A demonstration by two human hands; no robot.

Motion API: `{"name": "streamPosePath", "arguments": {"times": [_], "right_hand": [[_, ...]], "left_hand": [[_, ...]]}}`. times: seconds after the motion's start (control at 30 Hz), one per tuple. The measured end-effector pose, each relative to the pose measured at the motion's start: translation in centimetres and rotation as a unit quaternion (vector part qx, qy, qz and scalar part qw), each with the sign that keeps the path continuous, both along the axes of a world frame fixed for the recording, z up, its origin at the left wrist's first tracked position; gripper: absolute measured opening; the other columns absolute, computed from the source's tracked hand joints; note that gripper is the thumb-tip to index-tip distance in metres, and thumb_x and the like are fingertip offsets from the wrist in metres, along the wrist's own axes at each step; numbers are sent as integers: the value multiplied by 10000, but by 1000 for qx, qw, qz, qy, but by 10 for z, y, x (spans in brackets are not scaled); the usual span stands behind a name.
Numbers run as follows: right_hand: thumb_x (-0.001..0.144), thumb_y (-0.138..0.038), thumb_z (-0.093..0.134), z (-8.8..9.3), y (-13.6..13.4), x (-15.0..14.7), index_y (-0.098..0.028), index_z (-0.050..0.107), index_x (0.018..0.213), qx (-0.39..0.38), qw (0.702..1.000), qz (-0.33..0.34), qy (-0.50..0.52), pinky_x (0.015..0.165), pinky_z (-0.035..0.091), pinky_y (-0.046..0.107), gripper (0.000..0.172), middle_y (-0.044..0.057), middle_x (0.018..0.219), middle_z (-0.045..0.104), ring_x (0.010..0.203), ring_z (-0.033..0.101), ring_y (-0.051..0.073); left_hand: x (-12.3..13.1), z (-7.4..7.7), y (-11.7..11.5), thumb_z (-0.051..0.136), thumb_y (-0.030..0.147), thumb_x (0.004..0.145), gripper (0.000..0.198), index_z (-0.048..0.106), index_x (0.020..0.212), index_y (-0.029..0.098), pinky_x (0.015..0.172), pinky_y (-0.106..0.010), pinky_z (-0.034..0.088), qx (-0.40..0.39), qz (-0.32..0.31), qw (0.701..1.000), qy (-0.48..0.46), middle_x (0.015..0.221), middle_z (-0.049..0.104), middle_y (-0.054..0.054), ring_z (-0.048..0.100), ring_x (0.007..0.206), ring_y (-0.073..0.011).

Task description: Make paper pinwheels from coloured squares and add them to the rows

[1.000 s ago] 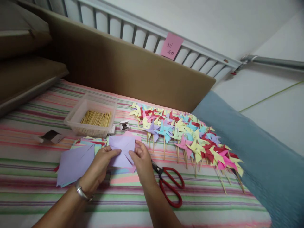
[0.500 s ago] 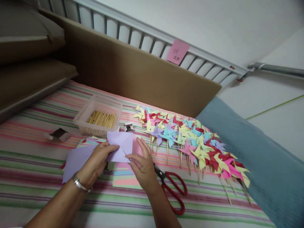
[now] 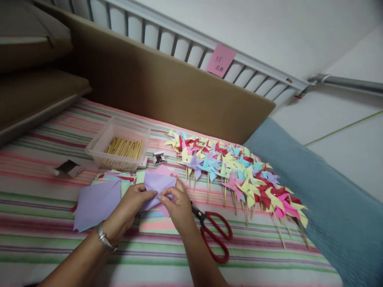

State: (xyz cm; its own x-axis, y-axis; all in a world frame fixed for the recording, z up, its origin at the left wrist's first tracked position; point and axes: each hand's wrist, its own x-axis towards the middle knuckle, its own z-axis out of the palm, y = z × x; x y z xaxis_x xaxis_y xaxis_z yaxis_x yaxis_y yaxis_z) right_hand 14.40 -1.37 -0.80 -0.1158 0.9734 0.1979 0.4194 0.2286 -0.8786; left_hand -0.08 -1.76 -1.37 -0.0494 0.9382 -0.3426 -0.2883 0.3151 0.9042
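Both hands hold a lilac paper square (image 3: 157, 184) just above the striped cloth. My left hand (image 3: 131, 207), with a silver bracelet at the wrist, pinches its near left part. My right hand (image 3: 176, 205) pinches a folded corner toward the middle of the sheet. Under and beside the paper lies a stack of coloured paper squares (image 3: 98, 201), lilac on top. Red-handled scissors (image 3: 214, 233) lie on the cloth just right of my right hand.
A clear plastic tub of wooden sticks (image 3: 119, 147) stands behind the paper, with a small open box of pins (image 3: 158, 158) beside it. Several finished paper pinwheels (image 3: 236, 171) on sticks spread to the right. A brown board (image 3: 167, 91) and a blue blanket (image 3: 323, 207) border the cloth.
The right hand, briefly off the sheet with fingers spread, has closed back on it and folded a corner inward. The paper has come lower, toward the cloth.
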Motion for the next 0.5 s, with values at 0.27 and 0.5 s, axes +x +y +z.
{"name": "streamPosePath", "arguments": {"times": [0.27,0.5], "right_hand": [[725,-179,661,3,-1,0,-216,663,664,3,999,-5,-38,1069,247,430,71,76,1199,569,1310,339,259],[715,-148,661,5,-2,-3,-206,636,638,12,998,-19,-59,1054,275,415,99,86,1122,596,1291,370,259]], "left_hand": [[2,-1,0,706,210,557,67,683,579,151,496,-215,331,-2,2,1000,5,513,622,18,489,465,-111],[1,-1,-1,734,226,540,102,683,577,145,504,-220,345,-3,-15,1000,-12,520,622,13,494,476,-117]]}}
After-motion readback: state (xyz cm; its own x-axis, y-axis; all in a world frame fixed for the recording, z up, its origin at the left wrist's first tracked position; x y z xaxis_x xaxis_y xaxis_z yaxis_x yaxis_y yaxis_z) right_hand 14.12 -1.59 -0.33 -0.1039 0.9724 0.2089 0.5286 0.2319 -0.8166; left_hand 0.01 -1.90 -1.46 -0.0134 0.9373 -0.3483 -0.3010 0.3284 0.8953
